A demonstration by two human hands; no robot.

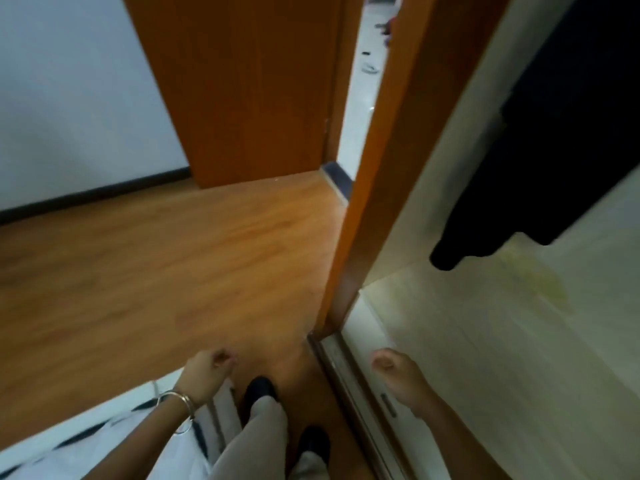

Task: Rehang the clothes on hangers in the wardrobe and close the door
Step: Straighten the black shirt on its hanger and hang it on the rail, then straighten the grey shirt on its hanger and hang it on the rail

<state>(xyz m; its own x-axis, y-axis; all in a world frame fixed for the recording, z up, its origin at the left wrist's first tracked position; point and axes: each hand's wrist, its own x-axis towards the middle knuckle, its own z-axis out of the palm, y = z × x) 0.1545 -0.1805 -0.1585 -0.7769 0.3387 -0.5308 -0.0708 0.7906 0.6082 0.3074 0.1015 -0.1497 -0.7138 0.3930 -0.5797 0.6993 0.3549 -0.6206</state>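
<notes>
The wardrobe stands open on the right, its pale inner floor (485, 341) bare. A dark garment (554, 150) hangs inside at the upper right, its sleeve end dangling low. The wardrobe's orange side panel (367, 202) runs up the middle, with the sliding-door track (346, 386) at its foot. My left hand (207, 368) hangs low over the floor with fingers loosely curled, holding nothing; bangles circle its wrist. My right hand (394, 372) is low in front of the wardrobe opening, fingers curled, holding nothing. No hanger is in view.
A white cloth with dark stripes (104, 434) lies at the lower left, on what looks like a bed. An orange room door (242, 91) stands open ahead, with a bright room beyond. My feet in dark shoes (259, 393) stand on the wooden floor (156, 271).
</notes>
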